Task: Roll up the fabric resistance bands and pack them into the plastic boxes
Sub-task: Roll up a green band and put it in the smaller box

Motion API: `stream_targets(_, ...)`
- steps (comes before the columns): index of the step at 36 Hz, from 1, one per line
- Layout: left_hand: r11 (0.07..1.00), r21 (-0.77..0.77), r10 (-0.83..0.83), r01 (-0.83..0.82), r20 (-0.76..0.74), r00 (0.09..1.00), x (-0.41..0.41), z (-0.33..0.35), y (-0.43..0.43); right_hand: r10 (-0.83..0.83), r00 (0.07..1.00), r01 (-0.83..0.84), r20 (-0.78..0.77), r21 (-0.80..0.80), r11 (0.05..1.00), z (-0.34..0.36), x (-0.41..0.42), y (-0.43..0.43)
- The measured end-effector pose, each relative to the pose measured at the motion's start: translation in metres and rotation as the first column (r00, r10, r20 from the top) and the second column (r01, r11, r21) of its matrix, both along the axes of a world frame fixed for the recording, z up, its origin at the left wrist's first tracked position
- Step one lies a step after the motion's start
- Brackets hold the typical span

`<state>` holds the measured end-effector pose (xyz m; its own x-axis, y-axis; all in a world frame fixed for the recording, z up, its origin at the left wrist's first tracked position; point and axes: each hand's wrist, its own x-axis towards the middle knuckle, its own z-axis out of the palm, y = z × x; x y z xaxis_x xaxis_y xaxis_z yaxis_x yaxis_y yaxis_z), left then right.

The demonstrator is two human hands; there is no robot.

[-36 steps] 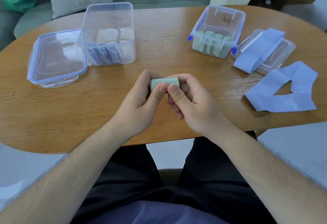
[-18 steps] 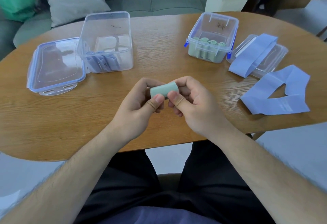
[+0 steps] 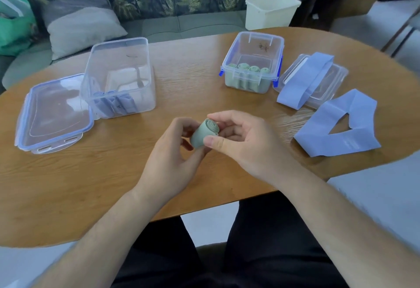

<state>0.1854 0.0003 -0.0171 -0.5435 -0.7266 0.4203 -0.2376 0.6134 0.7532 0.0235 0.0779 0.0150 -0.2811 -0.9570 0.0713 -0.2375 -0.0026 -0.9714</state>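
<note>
— What have your hands got?

— A tightly rolled sage-green fabric band (image 3: 205,132). My left hand (image 3: 172,162) cups it from below with fingers curled around the lower end, and my right hand (image 3: 241,142) pinches it, thumb on the near side and fingers over the spiral end, which tilts up toward me. Both hands are closed on it, just above the oval wooden counter (image 3: 68,185), near its middle.

— And the boxes?

— At one o'clock from the roll stands a small clear plastic box with blue clips (image 3: 252,64), open, with a row of green rolls (image 3: 247,68) standing along its near wall. Just beside it at two o'clock lies its clear lid (image 3: 336,78), with a flat lavender-blue band (image 3: 306,80) draped across it. Another lavender-blue band, an open loop (image 3: 336,128), lies flat on the counter at three o'clock.

— The left side?

— At eleven o'clock is a taller clear plastic box (image 3: 120,76), open, with blue rolls (image 3: 116,104) at the bottom near its front. Touching its left side, at nine o'clock, lies a blue-rimmed clear lid (image 3: 54,115).
</note>
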Motion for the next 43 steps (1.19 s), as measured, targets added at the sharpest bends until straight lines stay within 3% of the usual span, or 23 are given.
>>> stream_targets(15, 0.987, -0.028, -0.159, 0.157, -0.107, 0.981, -0.088, -0.009, -0.04, -0.195, 0.956, 0.206, -0.22, 0.027, 0.978, 0.029, -0.067, -0.014)
stream_targets(18, 0.994, -0.062, -0.096, 0.088, -0.143, 0.985, -0.105, -0.011, -0.055, -0.233, 0.923, 0.244, -0.305, -0.004, 0.97, 0.04, -0.085, -0.033)
stream_targets(24, 0.967, -0.21, 0.13, -0.143, -0.076, 0.989, -0.133, -0.032, -0.1, -0.247, 0.819, 0.277, -0.518, -0.021, 0.961, 0.07, -0.13, -0.098)
stream_targets(30, 0.97, -0.195, 0.156, -0.146, 0.039, 0.987, -0.152, -0.038, -0.12, -0.17, 0.725, 0.295, -0.668, 0.079, 0.952, 0.072, -0.161, -0.171)
stream_targets(37, 0.974, -0.183, 0.155, -0.132, 0.119, 0.981, -0.158, -0.04, -0.124, 0.07, 0.629, 0.285, -0.774, 0.313, 0.906, 0.051, -0.164, -0.205)
stream_targets(43, 0.972, -0.197, 0.163, -0.132, 0.15, 0.975, -0.158, -0.038, -0.124, 0.121, 0.723, 0.242, -0.68, 0.414, 0.877, 0.047, -0.169, -0.211)
